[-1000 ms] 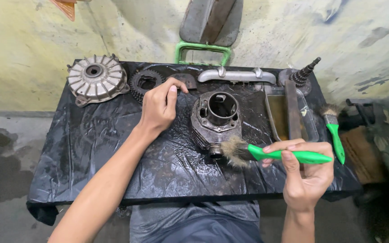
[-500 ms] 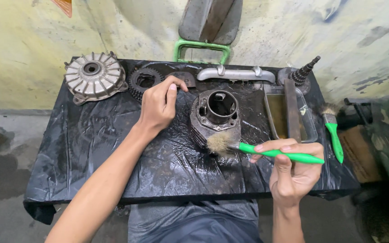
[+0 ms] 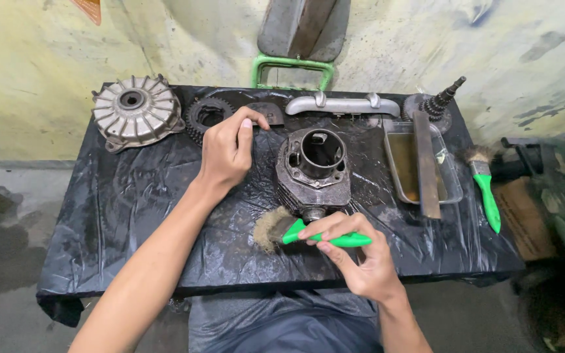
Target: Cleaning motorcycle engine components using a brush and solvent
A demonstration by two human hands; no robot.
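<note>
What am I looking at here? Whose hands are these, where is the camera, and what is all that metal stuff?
No machine: a person wears a camera on the head, looking down at their own hands. The right hand holds a green-handled brush beside a finned engine cylinder. The left hand rests on the black plastic sheet covering the table. Also there: a finned round hub, a toothed sprocket, a grey metal pipe, a tray of brownish liquid with a flat metal bar across it, and a second green brush.

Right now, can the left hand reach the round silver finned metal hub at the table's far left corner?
Probably yes: the left hand rests nearby, and only bare black sheet lies before the hub.
</note>
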